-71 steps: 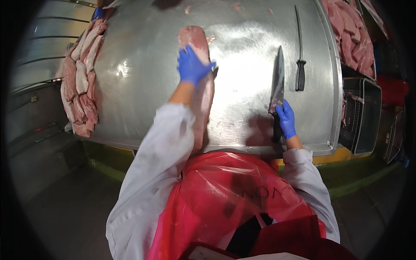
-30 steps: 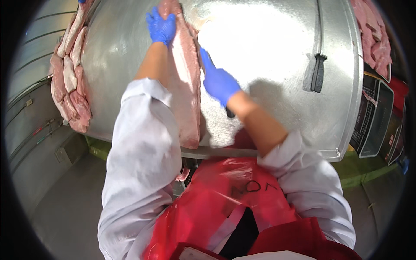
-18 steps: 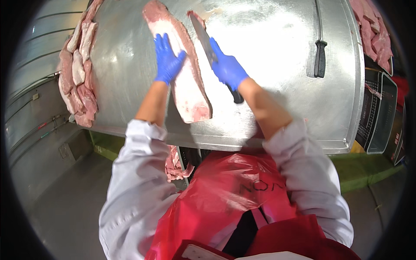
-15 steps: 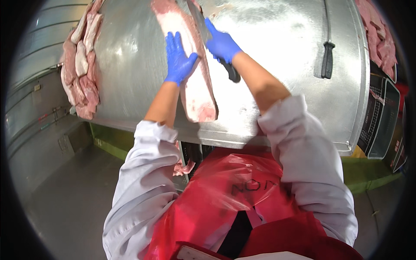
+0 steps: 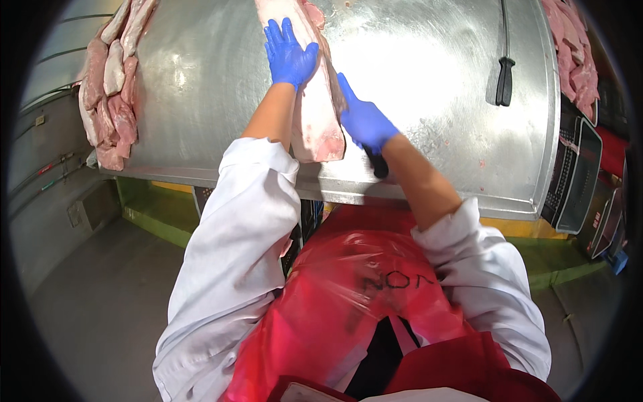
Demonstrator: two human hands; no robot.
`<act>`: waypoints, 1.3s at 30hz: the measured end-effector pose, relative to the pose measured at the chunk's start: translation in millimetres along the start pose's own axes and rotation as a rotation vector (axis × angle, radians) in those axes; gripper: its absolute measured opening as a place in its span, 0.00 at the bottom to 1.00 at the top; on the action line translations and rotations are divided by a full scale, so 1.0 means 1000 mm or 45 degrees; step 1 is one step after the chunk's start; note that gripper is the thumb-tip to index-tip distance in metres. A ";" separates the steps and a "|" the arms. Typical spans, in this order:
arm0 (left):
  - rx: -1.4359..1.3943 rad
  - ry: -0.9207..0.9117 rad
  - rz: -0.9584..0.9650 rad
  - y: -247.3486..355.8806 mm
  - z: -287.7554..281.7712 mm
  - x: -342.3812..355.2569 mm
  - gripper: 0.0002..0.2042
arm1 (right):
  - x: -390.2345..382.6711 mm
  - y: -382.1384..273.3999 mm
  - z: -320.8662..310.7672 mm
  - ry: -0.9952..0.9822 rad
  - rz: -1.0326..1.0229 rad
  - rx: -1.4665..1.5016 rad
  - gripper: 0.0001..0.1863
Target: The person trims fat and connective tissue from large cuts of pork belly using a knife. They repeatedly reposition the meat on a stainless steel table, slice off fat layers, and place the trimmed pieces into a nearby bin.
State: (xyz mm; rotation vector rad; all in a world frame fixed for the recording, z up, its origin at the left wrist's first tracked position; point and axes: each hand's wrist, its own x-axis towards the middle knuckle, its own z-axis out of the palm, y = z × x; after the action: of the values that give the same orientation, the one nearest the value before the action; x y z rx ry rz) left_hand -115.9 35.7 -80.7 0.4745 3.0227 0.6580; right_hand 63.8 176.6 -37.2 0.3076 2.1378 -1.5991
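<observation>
A long pale slab of raw meat [image 5: 318, 124], with a fatty surface and pinker edges, lies lengthwise on the metal table. My left hand [image 5: 291, 59], in a blue glove, rests flat on the slab with its fingers stretched out. In my right hand [image 5: 367, 124], also gloved in blue, is a knife [image 5: 378, 164]. Its black handle sticks out below the fist and its blade runs along the slab's right edge. The index finger points forward along the blade. How deep the blade sits against the meat I cannot tell.
The metal table [image 5: 207, 87] has a raised rim. On its right lies a sharpening steel [image 5: 505, 80] with a black handle. Several meat pieces [image 5: 110, 94] are piled at the left edge, and more meat [image 5: 573, 53] at the far right. Dark crates [image 5: 581, 181] stand beyond the right edge.
My right hand has drawn the knife toward me along the slab's right side. My left hand has shifted a little farther up the slab. The whole view has also moved slightly.
</observation>
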 end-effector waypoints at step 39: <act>-1.316 -0.603 -0.460 -0.076 -0.051 -0.035 0.36 | -0.326 0.007 -0.049 -0.044 0.432 0.043 0.42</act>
State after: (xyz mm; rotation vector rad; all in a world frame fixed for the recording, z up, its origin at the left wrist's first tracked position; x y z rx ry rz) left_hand -108.0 -61.0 -67.3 0.0130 1.8861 1.5934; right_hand 341.0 253.9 124.3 0.6133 1.9118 -1.4326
